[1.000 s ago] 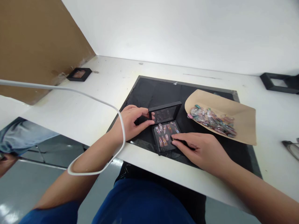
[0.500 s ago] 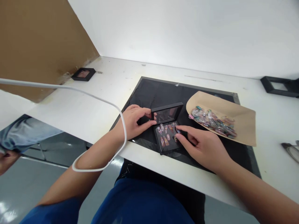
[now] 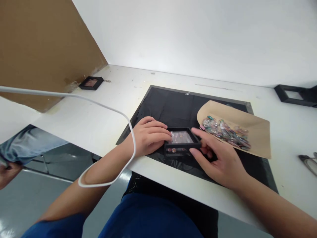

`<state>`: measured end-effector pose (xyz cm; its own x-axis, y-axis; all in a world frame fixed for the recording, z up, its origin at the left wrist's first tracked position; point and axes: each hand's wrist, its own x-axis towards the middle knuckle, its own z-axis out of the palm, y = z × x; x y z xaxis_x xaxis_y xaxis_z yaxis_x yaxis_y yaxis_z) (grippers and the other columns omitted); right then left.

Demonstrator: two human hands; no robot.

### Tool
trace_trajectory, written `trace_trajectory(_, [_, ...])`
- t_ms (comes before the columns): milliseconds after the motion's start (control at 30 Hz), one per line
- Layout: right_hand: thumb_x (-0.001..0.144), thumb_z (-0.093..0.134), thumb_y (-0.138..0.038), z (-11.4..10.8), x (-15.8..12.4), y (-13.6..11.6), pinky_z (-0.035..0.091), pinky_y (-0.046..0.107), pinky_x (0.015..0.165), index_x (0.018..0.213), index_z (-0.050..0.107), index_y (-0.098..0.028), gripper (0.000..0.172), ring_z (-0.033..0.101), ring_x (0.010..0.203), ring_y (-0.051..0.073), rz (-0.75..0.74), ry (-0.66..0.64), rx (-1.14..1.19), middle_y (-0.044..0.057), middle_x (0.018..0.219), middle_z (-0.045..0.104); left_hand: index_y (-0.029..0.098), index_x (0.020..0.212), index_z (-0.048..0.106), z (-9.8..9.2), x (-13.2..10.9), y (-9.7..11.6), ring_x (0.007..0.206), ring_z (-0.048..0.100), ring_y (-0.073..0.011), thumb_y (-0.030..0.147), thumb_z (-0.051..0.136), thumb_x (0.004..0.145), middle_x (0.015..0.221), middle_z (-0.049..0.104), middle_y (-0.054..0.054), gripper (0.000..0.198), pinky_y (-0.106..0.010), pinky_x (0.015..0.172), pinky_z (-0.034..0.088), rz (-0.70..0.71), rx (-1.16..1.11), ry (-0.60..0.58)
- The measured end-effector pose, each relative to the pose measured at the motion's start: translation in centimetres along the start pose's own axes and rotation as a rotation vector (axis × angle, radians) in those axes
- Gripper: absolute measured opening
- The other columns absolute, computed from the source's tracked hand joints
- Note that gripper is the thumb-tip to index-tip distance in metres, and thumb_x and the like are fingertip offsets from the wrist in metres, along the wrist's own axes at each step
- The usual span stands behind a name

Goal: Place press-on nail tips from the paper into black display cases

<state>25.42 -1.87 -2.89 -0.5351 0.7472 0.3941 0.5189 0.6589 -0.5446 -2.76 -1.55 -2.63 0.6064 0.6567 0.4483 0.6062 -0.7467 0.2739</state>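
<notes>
- Left hand (image 3: pixel 150 136): fingers together at left edge of black windowed display case (image 3: pixel 184 145); clamping cannot be told.
- Right hand (image 3: pixel 219 158): thumb and forefinger apart, at case's right end.
- Case: on black mat (image 3: pixel 168 102); press-on nails (image 3: pixel 174 150) inside.
- White markings (image 3: pixel 138 179), lap: illegible.

Workshop of some kind: scuffed white bench (image 3: pixel 123 82), brown partition (image 3: pixel 44 46), black work mat (image 3: pixel 170 107).

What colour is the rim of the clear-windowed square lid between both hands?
The lid's rim is black, clearest in the head view.
</notes>
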Motion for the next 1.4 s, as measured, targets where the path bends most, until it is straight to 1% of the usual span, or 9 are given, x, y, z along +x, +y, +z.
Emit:
trace_trajectory(167, [0.095,0.062,-0.026,-0.3,0.1,0.2,0.047,0.026,0.062,0.112,0.072,-0.017,0.021,0.059,0.069,0.014,-0.215,-0.114,0.007,0.003,0.079,0.066,0.028,0.118,0.068,-0.1,-0.1,0.7,0.115,0.069,-0.0245,0.025,0.056,0.077,0.123,0.075,-0.001,0.043,-0.043,0.102,0.046,0.084,-0.041,-0.075])
trace_trajectory(367, [0.098,0.060,-0.026,-0.1,0.2,0.7,0.042,0.027,0.060,0.083,0.075,-0.021,0.022,0.055,0.066,0.014,-0.183,-0.192,0.024,0.002,0.067,0.061,0.023,0.126,0.066,0.3,-0.2,1.3,0.123,0.065,-0.0307,0.046,0.058,0.084,0.137,0.066,-0.009,0.048,-0.051,0.108,0.042,0.146,-0.050,-0.168])
trace_trajectory(500, [0.096,0.063,-0.028,0.1,0.1,0.8,0.041,0.027,0.060,0.083,0.075,-0.021,0.018,0.055,0.066,0.015,-0.206,-0.190,0.038,0.002,0.068,0.062,0.021,0.127,0.066,0.6,-0.1,1.4,0.123,0.065,-0.0315,0.065,0.063,0.085,0.138,0.065,-0.012,0.060,-0.049,0.107,0.045,0.187,0.023,-0.167])
trace_trajectory(667, [0.097,0.061,-0.027,0.5,-0.2,0.8,0.041,0.027,0.060,0.078,0.070,-0.020,0.022,0.055,0.067,0.015,-0.216,-0.219,-0.016,0.002,0.069,0.061,0.023,0.126,0.067,0.9,-0.3,1.4,0.125,0.064,-0.0297,0.061,0.062,0.089,0.142,0.063,-0.010,0.054,-0.045,0.104,0.048,0.192,0.048,-0.158])
trace_trajectory(900, [0.094,0.064,-0.026,0.7,-0.1,0.6,0.046,0.032,0.064,0.086,0.066,-0.019,0.011,0.056,0.072,0.019,-0.297,-0.215,-0.091,0.004,0.076,0.066,0.022,0.138,0.057,1.7,-0.7,1.5,0.139,0.053,-0.0256,0.061,0.052,0.095,0.153,0.050,-0.007,0.059,-0.043,0.118,0.037,0.120,0.039,-0.219])
trace_trajectory(1000, [0.094,0.063,-0.022,0.8,-0.1,0.3,0.048,0.031,0.063,0.087,0.065,-0.020,0.007,0.057,0.072,0.019,-0.273,-0.192,-0.014,0.004,0.077,0.065,0.021,0.135,0.059,1.6,-0.6,1.4,0.136,0.056,-0.0245,0.060,0.052,0.095,0.149,0.055,-0.007,0.057,-0.042,0.117,0.038,0.161,0.052,-0.172])
trace_trajectory(1200, [0.092,0.065,-0.019,0.2,-0.2,-0.5,0.052,0.026,0.062,0.093,0.062,-0.023,0.005,0.062,0.071,0.015,-0.186,-0.146,0.255,0.001,0.079,0.062,0.028,0.123,0.066,0.7,-0.7,1.5,0.118,0.068,-0.0125,0.027,0.056,0.098,0.128,0.072,0.004,0.027,-0.029,0.108,0.047,0.261,0.122,-0.001])
trace_trajectory(1300, [0.092,0.064,-0.020,-0.1,-0.3,-0.2,0.055,0.026,0.067,0.112,0.061,-0.025,0.021,0.064,0.072,0.015,-0.193,-0.081,0.203,0.000,0.080,0.062,0.031,0.121,0.067,-0.5,-1.0,0.3,0.116,0.069,-0.0109,0.027,0.058,0.097,0.124,0.074,0.005,0.026,-0.027,0.106,0.051,0.200,0.192,0.086])
trace_trajectory(1400, [0.093,0.064,-0.023,-0.3,-0.4,0.4,0.057,0.025,0.068,0.125,0.059,-0.026,0.032,0.066,0.072,0.014,-0.226,-0.080,0.094,0.000,0.079,0.063,0.032,0.116,0.070,-3.1,-1.8,-2.8,0.107,0.073,-0.0112,0.023,0.061,0.093,0.115,0.078,0.005,0.027,-0.026,0.100,0.055,0.018,0.312,0.202])
